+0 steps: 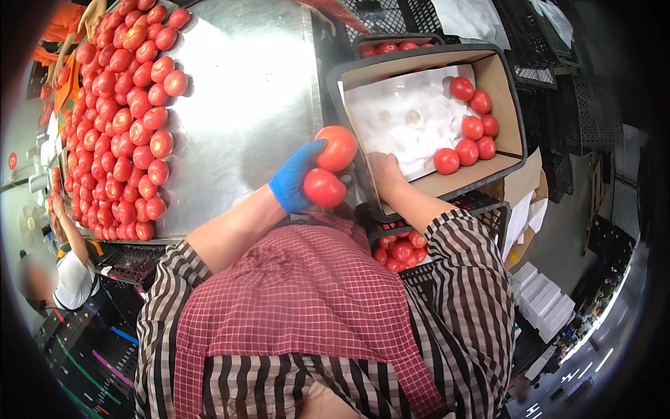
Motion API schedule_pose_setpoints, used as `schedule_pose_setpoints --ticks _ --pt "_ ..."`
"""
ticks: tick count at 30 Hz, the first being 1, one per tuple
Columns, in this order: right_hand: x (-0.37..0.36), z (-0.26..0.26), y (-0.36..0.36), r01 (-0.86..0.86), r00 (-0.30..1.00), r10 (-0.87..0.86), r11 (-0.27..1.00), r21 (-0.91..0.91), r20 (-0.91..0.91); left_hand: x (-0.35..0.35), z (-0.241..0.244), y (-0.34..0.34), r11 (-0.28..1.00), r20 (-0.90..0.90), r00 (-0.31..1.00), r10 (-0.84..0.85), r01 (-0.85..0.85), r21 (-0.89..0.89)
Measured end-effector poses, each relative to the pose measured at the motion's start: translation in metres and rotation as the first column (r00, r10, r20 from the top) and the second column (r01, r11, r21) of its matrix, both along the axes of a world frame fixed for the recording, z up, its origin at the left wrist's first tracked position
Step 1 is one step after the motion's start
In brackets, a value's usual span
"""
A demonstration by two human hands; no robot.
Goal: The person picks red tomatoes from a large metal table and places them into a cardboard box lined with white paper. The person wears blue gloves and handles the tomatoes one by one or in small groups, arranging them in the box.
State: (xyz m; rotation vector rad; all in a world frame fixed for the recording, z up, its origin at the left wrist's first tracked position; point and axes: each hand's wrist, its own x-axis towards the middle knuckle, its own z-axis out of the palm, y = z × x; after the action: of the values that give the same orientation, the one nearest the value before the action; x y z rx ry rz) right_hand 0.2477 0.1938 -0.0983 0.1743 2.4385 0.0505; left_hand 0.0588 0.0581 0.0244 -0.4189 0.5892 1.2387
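Note:
My left hand (297, 178), in a blue glove, holds two red tomatoes, an upper one (336, 148) and a lower one (324, 187), between the metal table and a crate. Bare, my right hand (384, 170) reaches inside the near left corner of that black plastic crate (515, 112); its fingertips rest low by the lining, and whether anything is under them cannot be told. Brown cardboard and white paper (408, 118) line the crate. Several tomatoes (472, 128) lie along its right side and near right corner. Many more tomatoes (123, 120) cover the left part of the steel table (246, 131).
Below the lined crate stands another black crate with tomatoes (403, 251); one more with tomatoes (388, 48) is behind it. Stacked black crates (534, 42) rise at the right. Co-workers' arms (65, 57) reach in at upper left, and a person in white (76, 277) is at lower left.

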Motion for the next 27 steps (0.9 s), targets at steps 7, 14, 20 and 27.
schedule_pose_setpoints --ticks 7,14,20,27 --pt "0.007 0.051 0.025 0.052 0.987 -0.08 0.98 -0.19 -0.14 -0.005 -0.002 -0.001 0.999 0.017 0.999 0.032 -0.031 -0.028" --pt "0.037 0.106 0.046 0.36 0.707 -0.67 0.616 -0.701 -0.227 -0.004 -0.009 0.002 1.0 0.038 0.999 0.009 -0.008 -0.029" --pt "0.043 0.135 0.031 0.315 0.32 -0.946 0.151 -0.937 -0.045 0.002 0.0 0.008 0.999 -0.02 0.999 -0.037 0.036 -0.04" --pt "0.034 0.148 -0.002 0.106 0.207 -0.898 -0.375 -0.921 0.389 0.008 0.012 0.007 0.998 -0.016 0.998 -0.061 0.06 -0.012"
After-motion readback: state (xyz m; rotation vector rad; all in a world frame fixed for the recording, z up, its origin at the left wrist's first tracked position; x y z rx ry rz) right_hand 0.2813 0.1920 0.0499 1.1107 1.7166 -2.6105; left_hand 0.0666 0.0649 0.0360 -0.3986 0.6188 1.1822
